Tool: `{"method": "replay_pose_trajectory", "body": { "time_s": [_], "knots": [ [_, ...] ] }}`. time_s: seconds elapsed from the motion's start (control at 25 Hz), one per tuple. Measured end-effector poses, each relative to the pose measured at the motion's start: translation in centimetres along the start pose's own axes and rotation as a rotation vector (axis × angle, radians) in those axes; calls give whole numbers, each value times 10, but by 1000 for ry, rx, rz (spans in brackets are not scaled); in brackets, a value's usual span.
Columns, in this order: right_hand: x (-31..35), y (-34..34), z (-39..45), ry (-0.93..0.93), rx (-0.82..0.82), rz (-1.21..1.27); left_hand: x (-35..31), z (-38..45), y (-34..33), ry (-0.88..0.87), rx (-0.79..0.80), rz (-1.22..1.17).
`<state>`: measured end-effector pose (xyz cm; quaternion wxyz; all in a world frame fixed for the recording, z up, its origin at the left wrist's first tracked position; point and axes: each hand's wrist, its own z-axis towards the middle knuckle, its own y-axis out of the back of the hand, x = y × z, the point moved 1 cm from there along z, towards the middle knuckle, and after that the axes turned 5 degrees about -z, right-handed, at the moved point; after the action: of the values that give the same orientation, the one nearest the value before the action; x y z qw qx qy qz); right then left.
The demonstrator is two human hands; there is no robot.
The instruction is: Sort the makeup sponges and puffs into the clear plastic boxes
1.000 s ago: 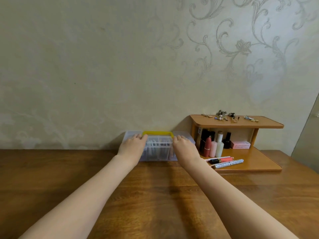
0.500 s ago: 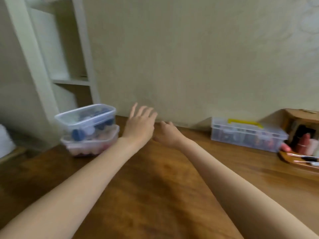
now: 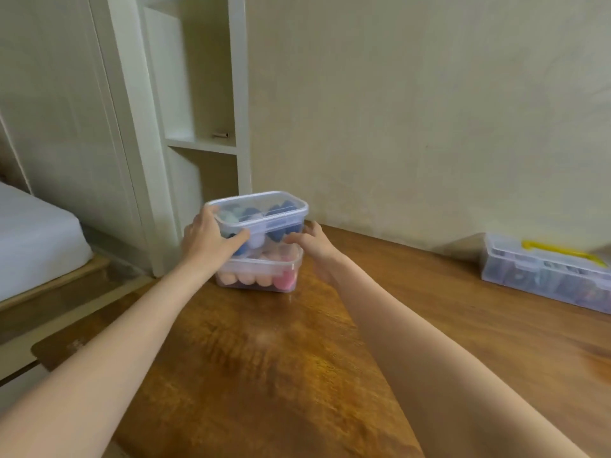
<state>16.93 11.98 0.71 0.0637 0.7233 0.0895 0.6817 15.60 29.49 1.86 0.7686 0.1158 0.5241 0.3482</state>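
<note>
Two clear plastic boxes stand stacked at the table's far left corner. The top clear box is lidded and holds blue and pale sponges. The bottom clear box holds peach and pink sponges. My left hand grips the top box's left end, fingers over the lid and thumb along the front wall. My right hand is at the top box's front right corner, thumb beside the end wall and fingers curled against the front.
A flat clear organiser case with a yellow handle lies by the wall at the right. The wooden table ends just left of the boxes. Past that edge are a white shelf unit and a bed.
My view swung left from the organiser case to the stacked boxes. Both hands left the case, crossed the table and closed in on the top box.
</note>
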Motion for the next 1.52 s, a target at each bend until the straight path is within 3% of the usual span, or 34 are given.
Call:
{"method": "replay_pose_trajectory", "body": {
  "time_s": [0.2,0.4,0.56,0.8,1.04,1.24,1.36,1.44,1.52],
  "knots": [
    [-14,-6,-3,87,-173,-179,25,1,-8,294,92,-412],
    [-26,2,-13,28,-82,20,13,-8,-30,393,164,-608],
    [-19,74,-36,104,-309,118,-56,-14,-69,282,290,-667],
    [-10,258,-100,214,-748,108,-221,-43,-180,13,613,-798],
    [-47,392,-154,219,-893,116,-322,-93,-283,-148,862,-743],
    [-80,427,-151,77,-844,18,-337,-101,-328,-118,729,-660],
    [-92,427,-153,6,-1051,-363,-339,-100,-341,-113,636,-560],
    [-96,425,-155,-55,-1215,-471,-340,-107,-346,-129,581,-480],
    [-98,427,-150,-98,-1174,-489,-341,-110,-350,-148,560,-473]
  ]
}}
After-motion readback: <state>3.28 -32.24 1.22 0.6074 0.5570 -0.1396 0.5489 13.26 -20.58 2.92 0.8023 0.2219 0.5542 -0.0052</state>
